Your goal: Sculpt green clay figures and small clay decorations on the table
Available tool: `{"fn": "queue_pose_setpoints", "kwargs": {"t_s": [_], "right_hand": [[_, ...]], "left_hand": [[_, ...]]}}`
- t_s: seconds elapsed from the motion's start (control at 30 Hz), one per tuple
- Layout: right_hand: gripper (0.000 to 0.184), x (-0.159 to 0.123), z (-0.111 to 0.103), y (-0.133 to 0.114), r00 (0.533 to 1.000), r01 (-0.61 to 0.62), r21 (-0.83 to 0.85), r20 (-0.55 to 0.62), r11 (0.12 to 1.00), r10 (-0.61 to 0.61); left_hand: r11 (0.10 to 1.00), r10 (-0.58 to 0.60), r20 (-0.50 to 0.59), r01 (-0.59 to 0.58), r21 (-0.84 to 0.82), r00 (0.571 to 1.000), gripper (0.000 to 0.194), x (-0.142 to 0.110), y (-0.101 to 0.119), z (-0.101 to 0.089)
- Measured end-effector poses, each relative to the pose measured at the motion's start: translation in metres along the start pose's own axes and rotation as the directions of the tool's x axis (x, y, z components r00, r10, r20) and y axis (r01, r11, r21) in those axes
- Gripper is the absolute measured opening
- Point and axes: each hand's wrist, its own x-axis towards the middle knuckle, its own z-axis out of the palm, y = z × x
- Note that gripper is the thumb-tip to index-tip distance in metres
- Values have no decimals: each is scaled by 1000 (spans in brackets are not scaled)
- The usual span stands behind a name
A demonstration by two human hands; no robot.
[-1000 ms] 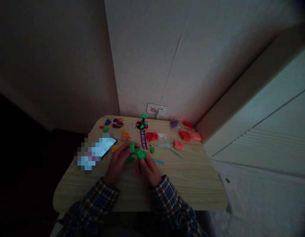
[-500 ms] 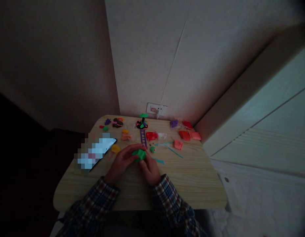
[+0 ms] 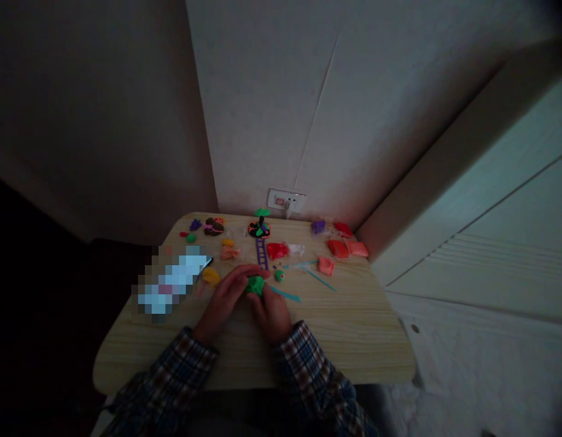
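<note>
A lump of green modelling clay [image 3: 255, 286] is held between my two hands over the front half of the table. My left hand [image 3: 224, 297] curls round its left and far side. On the other side, my right hand [image 3: 272, 312] presses the clay with thumb and fingers; some fingertips are hidden. Just beyond the hands lie a small green clay ball [image 3: 280, 275] with an eye-like spot and a purple clay ladder [image 3: 261, 254]. A flat teal clay strip [image 3: 285, 294] lies beside my right hand. Left of my left hand is a yellow clay piece [image 3: 211, 277].
A phone with a blurred screen [image 3: 174, 282] stands at the table's left. Toward the back are a black-and-green clay model [image 3: 260, 228], a brown clay piece [image 3: 213, 227], red clay [image 3: 277, 250] and several clay packets [image 3: 338, 248]. A wall socket [image 3: 286, 200] sits behind.
My fingers have shifted on the green clay, which looks more bunched and covered. My right hand has turned slightly inward. The whole view has moved a little.
</note>
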Motion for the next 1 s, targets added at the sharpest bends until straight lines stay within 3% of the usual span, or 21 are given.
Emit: {"fn": "queue_pose_setpoints", "kwargs": {"t_s": [0.13, 0.3, 0.5, 0.7, 1.0], "right_hand": [[33, 0, -4, -5, 1000, -11, 39, -14, 999, 11], [47, -1, -7, -11, 1000, 13, 121, -4, 993, -12], [57, -1, -8, -15, 999, 21, 188, 39, 982, -29], [61, -2, -11, -20, 994, 14, 240, 104, 971, -40], [63, 0, -11, -21, 1000, -10, 282, 20, 959, 5]], "left_hand": [[975, -105, 152, 132, -181, 983, 44, -2, 0, 1], [975, -97, 232, 139, -175, 968, 48, -1, -1, -2], [974, -109, 90, 124, -190, 990, 45, 2, -8, -7], [960, -119, -13, 112, -259, 993, 27, 2, -1, -4], [941, -102, -108, 61, -332, 989, 31, 2, -4, 0]]}}
